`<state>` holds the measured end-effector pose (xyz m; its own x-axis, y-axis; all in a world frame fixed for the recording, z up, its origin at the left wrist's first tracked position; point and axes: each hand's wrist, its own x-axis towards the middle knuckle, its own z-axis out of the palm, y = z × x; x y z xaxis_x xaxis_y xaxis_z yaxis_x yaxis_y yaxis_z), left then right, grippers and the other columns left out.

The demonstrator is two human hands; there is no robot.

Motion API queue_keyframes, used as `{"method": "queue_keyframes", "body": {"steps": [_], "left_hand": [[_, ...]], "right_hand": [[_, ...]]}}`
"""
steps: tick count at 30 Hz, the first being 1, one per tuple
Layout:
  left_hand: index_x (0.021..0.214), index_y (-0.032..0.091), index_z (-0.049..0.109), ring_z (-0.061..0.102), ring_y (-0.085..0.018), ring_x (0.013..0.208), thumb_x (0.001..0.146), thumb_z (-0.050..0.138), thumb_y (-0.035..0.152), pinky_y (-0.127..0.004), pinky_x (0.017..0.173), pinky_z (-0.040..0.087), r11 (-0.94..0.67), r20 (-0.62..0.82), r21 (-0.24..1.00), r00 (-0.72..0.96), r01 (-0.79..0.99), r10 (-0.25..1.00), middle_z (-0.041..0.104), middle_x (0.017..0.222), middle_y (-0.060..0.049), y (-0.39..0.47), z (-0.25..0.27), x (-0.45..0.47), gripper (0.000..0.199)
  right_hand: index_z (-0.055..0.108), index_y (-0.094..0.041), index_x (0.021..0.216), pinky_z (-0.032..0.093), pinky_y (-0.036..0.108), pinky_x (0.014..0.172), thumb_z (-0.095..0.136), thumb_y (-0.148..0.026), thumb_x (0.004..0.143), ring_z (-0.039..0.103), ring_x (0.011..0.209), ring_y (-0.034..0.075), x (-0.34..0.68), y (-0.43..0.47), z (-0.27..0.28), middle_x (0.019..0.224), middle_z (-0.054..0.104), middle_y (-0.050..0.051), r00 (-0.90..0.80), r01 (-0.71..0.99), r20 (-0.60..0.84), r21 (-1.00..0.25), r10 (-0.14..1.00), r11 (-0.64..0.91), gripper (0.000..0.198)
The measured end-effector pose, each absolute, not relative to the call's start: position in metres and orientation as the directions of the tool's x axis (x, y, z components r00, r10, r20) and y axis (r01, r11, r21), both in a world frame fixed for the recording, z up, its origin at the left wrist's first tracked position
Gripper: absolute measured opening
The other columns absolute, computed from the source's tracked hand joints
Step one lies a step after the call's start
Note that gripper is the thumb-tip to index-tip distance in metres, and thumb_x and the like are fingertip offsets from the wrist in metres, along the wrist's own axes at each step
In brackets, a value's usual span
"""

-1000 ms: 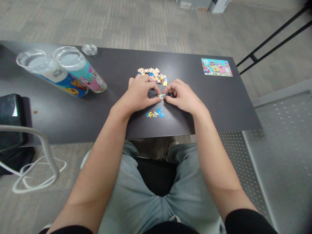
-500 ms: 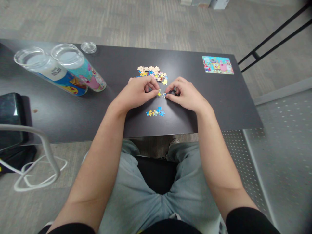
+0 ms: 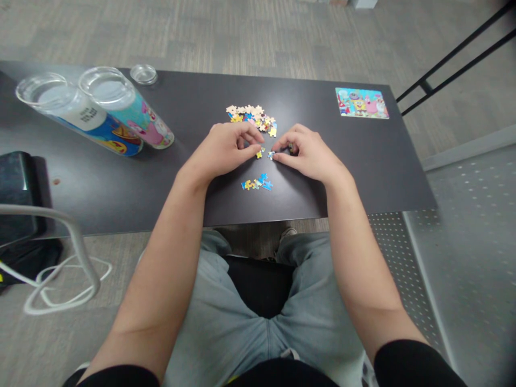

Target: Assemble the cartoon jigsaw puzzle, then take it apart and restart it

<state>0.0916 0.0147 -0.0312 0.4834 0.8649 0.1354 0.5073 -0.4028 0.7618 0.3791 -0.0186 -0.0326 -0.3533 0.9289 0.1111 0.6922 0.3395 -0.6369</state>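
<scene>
My left hand pinches a small yellow jigsaw piece between thumb and fingertips, low over the dark table. Opposite it, my right hand has thumb and fingers closed on a light blue jigsaw piece. A narrow gap separates the two pieces. Nearer to me lies a short cluster of blue and yellow jigsaw pieces, some of which look joined. Just beyond my hands is a loose heap of jigsaw pieces, several with their plain beige backs up; my left hand partly hides its near edge.
Two clear-topped printed canisters stand at the left, beside a round clear lid. A colourful cartoon picture card lies at the far right of the table. A black case and white cable are at the left edge.
The yellow piece in my left hand has moved slightly left, widening the gap to the blue piece. My right hand stays almost in place. The whole view has shifted a little.
</scene>
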Motion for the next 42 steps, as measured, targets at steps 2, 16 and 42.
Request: {"method": "queue_keyframes", "body": {"steps": [2,16,42], "left_hand": [[0.117,0.025,0.093,0.073,-0.023,0.088,0.105,0.087,0.034,-0.041,0.09,0.058,-0.412,0.147,0.765,0.488,0.495,0.86,0.09,0.108,-0.006,0.015,-0.032,0.091,0.016],[0.115,0.027,0.092,0.073,-0.027,0.093,0.099,0.082,0.033,-0.047,0.101,0.061,-0.423,0.139,0.717,0.48,0.555,0.866,0.086,0.106,-0.006,0.014,-0.029,0.089,0.019],[0.122,0.035,0.101,0.079,-0.033,0.122,0.105,0.086,0.036,-0.054,0.121,0.055,-0.486,0.049,0.645,0.602,0.59,0.797,0.088,0.121,-0.007,0.012,-0.026,0.077,0.022]], "right_hand": [[0.095,-0.028,0.114,0.056,0.05,0.106,0.101,-0.026,0.104,0.071,0.103,0.03,0.379,-0.019,-0.033,0.121,0.08,0.008,-0.368,0.68,0.111,-0.645,0.923,0.348,0.012],[0.094,-0.026,0.107,0.056,0.042,0.093,0.099,-0.025,0.097,0.068,0.095,0.025,0.384,-0.02,-0.028,0.114,0.082,0.006,-0.444,0.593,0.092,-0.715,0.891,0.37,0.011],[0.094,-0.027,0.106,0.053,0.045,0.079,0.096,-0.041,0.103,0.064,0.082,0.026,0.396,-0.026,-0.022,0.094,0.08,0.004,-0.404,0.561,0.042,-0.778,0.914,0.284,0.015]]}}
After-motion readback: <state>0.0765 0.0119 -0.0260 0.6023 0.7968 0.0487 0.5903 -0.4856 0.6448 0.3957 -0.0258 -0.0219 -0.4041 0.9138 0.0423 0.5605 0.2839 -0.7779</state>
